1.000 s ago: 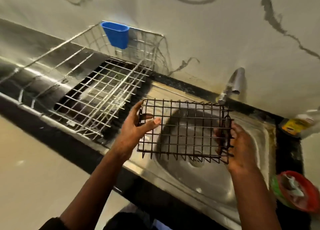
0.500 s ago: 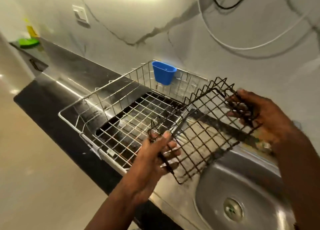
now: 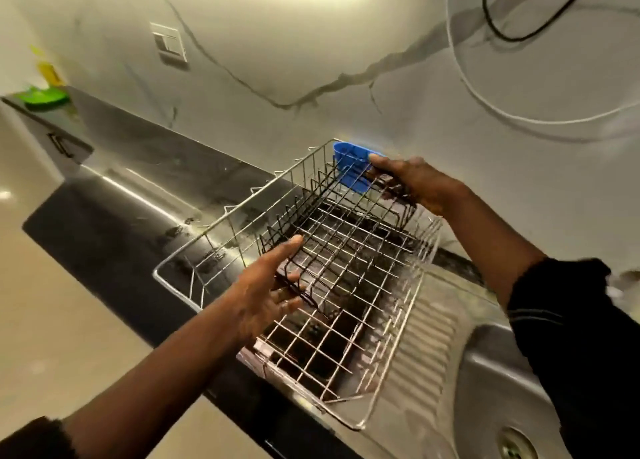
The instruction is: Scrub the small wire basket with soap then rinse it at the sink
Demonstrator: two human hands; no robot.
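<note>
Head view, small wire basket [image 3: 346,244] inside silver drying rack [image 3: 173,275], left hand [image 3: 266,285] fingers clasping its near end, right hand [image 3: 412,181] fingers its far end, blue cup [image 3: 349,167] just beside.

The small wire basket [image 3: 346,237] (dark, almost black wire, a rectangular grid with low upturned sides) is sitting open side up within the walls of a silver dish rack [image 3: 239,208], running lengthwise along it. Whether it is touching the rack's floor is unclear. The left hand [image 3: 266,285] is gripping its near end, and the right hand [image 3: 412,181] is gripping its far end. The steel sink [image 3: 491,372] is lying to the right, apart from the basket.
</note>
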